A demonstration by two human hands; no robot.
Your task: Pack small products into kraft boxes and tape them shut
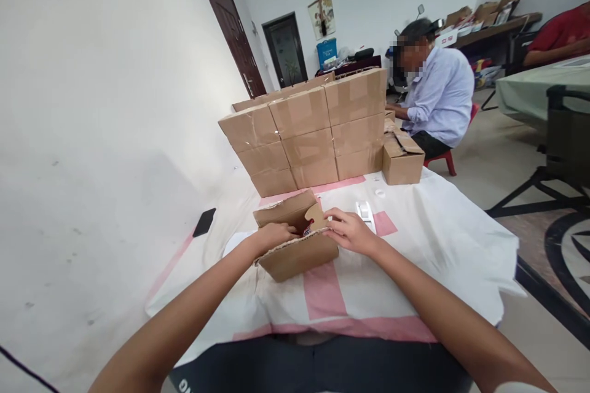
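The right hand grips the box; the left hand is inside, fingers' hold unclear.

The left hand is partly hidden inside the open box, whose contents barely show. The right edge cuts off a person in red.

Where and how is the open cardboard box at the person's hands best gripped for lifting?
Probably low on its left and right ends, one palm from each side: the box is open-topped, and its raised far flap would likely bend. The right hand is at the right end's upper edge; the left hand reaches inside.
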